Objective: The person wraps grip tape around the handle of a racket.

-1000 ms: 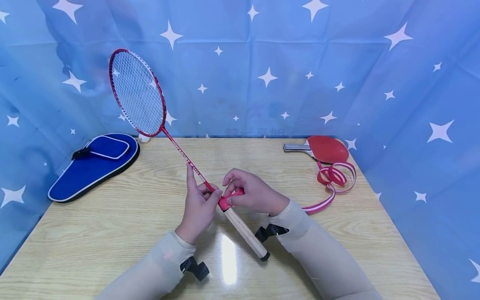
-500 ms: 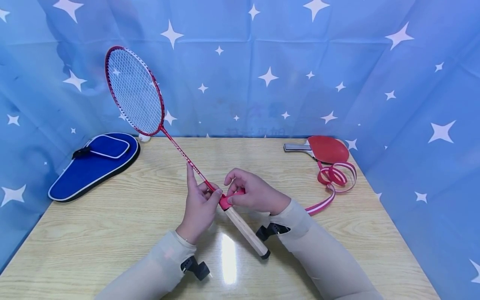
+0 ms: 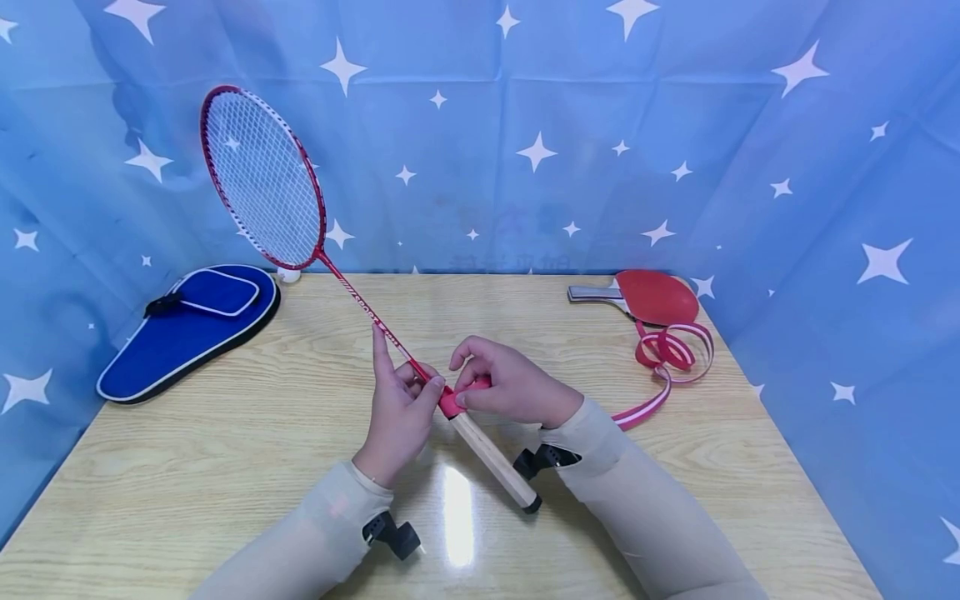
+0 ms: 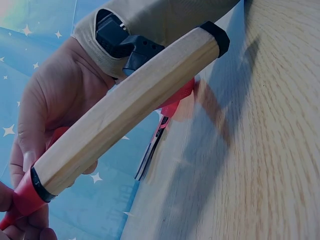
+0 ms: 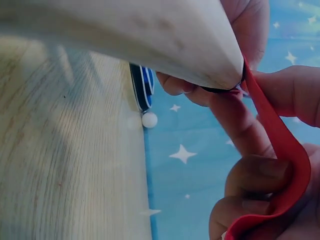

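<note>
Above the worktop (image 3: 217,467), pinching the racket (image 3: 264,177) by its lower shaft (image 3: 363,302) with the left hand (image 3: 397,412), gripping the tape (image 5: 284,137) with the right hand (image 3: 517,387). For the racket, likely light, stiff, best held by the shaft; for the tape, likely soft, best pinched flat.

Head view faces forward, down over table (image 3: 225,467); wrist views close, sharing handle (image 4: 127,106).
</note>
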{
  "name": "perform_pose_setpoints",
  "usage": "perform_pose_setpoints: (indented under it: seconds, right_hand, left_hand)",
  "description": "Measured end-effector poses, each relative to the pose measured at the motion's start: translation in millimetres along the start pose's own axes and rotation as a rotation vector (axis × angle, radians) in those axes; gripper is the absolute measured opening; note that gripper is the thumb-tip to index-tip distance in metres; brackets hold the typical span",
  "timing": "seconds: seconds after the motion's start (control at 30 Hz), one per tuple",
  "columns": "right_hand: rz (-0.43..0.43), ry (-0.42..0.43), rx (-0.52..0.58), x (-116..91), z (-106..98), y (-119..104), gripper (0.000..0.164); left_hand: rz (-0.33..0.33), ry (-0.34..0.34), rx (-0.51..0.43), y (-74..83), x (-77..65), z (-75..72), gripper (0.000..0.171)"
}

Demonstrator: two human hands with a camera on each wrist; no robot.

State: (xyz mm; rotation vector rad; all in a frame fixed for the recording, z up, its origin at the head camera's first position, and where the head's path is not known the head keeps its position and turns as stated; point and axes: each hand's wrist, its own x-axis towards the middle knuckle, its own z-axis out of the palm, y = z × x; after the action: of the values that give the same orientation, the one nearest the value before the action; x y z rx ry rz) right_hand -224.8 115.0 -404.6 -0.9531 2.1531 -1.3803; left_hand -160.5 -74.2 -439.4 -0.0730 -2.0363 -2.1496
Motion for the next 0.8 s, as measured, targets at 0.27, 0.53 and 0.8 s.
perform_pose_setpoints:
  seconds: [0.27,0.53,0.8]
  right_hand:
    - [-0.007,0.013,0.051,-1.2,0.6,-2.2,0.030]
    - [0.006,-0.005,0.106,0.6,0.3,0.3,0.031]
    - [0.027,-0.028,0.173,3.0,-2.2,6.9,0.031]
  left_hand:
    - [0.037,0.003,0.025,-1.5,0.6,0.9,0.113]
    - [0.019,-0.002,0.017,-1.4,0.5,0.1,0.112]
    - [-0.005,-0.013,-0.033,1.0,0.0,-0.5,0.111]
